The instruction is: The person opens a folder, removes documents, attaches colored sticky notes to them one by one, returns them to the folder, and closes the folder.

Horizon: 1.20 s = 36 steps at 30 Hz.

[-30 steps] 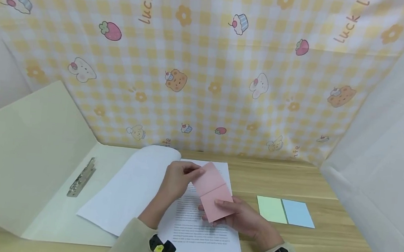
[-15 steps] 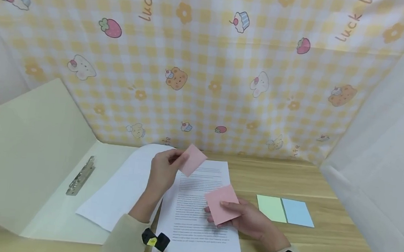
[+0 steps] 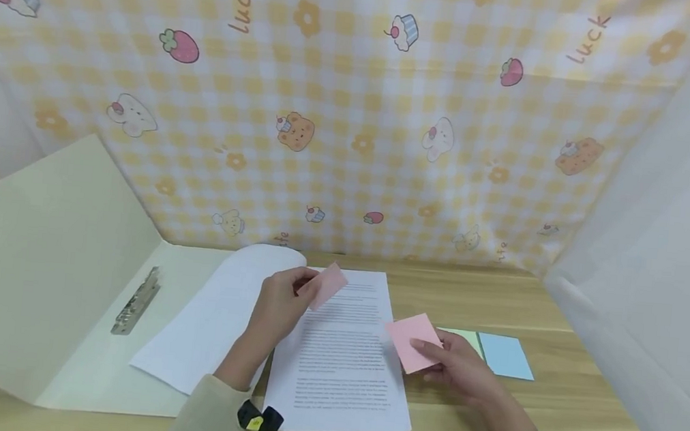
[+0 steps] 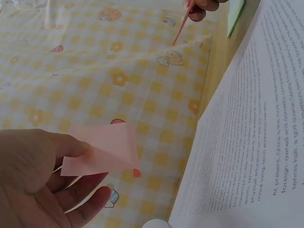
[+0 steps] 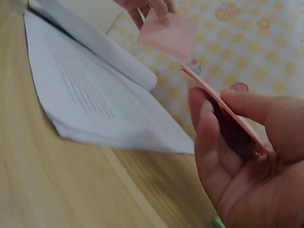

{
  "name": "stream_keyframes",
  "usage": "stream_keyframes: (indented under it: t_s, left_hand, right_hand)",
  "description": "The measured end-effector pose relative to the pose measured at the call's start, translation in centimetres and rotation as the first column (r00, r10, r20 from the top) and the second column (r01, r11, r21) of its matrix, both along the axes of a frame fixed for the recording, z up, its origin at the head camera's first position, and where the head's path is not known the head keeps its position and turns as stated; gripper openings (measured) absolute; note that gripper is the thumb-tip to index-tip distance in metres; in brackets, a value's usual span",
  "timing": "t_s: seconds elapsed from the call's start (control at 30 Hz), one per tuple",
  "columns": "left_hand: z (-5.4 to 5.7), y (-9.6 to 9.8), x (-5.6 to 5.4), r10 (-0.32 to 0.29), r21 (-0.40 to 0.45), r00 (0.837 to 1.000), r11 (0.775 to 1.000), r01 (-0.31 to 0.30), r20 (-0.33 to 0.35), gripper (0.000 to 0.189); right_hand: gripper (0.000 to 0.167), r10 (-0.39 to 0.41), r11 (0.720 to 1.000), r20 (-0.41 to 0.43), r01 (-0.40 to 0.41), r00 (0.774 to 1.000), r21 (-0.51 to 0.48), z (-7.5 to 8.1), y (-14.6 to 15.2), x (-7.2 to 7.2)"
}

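A single pink sticky note (image 4: 107,149) is pinched between thumb and fingers of my left hand (image 3: 282,302), above the upper part of a printed page (image 3: 343,379). My right hand (image 3: 467,366) grips a thin pad of pink sticky notes (image 3: 413,341), thumb on top and fingers beneath, over the page's right edge. In the right wrist view the pad (image 5: 223,107) shows edge-on as several layers. The left hand's note and the pad are apart. Behind the right hand, a green sticky pad (image 3: 470,337) is partly hidden, beside a blue one (image 3: 505,356).
An open pale folder (image 3: 56,272) with a metal clip (image 3: 137,303) stands at the left, its cover raised. Turned-over white sheets (image 3: 212,320) curl across it. A yellow checked cloth (image 3: 342,106) hangs behind the wooden table (image 3: 581,407).
The left hand has peeled one pink note off the pad and drawn it leftward. My right hand has moved right with the pad, now partly covering the green one.
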<state>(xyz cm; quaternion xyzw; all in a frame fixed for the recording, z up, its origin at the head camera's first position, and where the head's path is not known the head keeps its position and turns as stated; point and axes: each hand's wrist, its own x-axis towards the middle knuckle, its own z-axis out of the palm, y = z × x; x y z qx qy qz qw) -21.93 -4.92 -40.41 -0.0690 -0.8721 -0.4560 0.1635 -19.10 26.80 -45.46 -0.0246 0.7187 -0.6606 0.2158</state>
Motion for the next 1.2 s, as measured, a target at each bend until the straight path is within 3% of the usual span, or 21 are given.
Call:
stream_keyframes:
  t_s: [0.17,0.33,0.53,0.73,0.93,1.2]
  left_hand:
    - [-0.4,0.3,0.6,-0.037,-0.033,0.999,0.999,0.038,0.033,0.015]
    - [-0.8,0.3,0.9,-0.070,-0.070,0.997,0.995,0.069,-0.009,0.018]
    - [-1.1,-0.1,1.0,-0.078,-0.073,0.996,0.994,0.076,-0.030,0.014]
    - [-1.7,0.5,1.2,-0.116,-0.090,0.991,0.990,0.110,-0.068,0.014]
    - [-2.1,1.4,1.2,-0.137,-0.183,0.986,0.976,0.117,-0.100,0.018]
    - [-2.3,1.8,1.2,-0.155,-0.266,0.978,0.957,0.114,-0.138,0.015]
  right_hand:
    - [0.061,-0.090,0.979,-0.118,0.110,0.989,0.171,0.9,2.4,0.2]
    - [0.055,-0.125,0.951,-0.169,0.166,0.978,0.261,1.9,6.3,0.8]
    - [0.049,-0.187,0.888,-0.232,0.265,0.955,0.375,2.4,11.2,1.2]
    - [0.054,-0.172,0.829,-0.299,0.302,0.939,0.470,3.2,15.6,1.4]
    - [0.058,-0.188,0.763,-0.293,0.327,0.937,0.557,3.2,17.5,1.4]
    - [0.062,-0.240,0.677,-0.230,0.333,0.943,0.656,2.0,18.9,1.3]
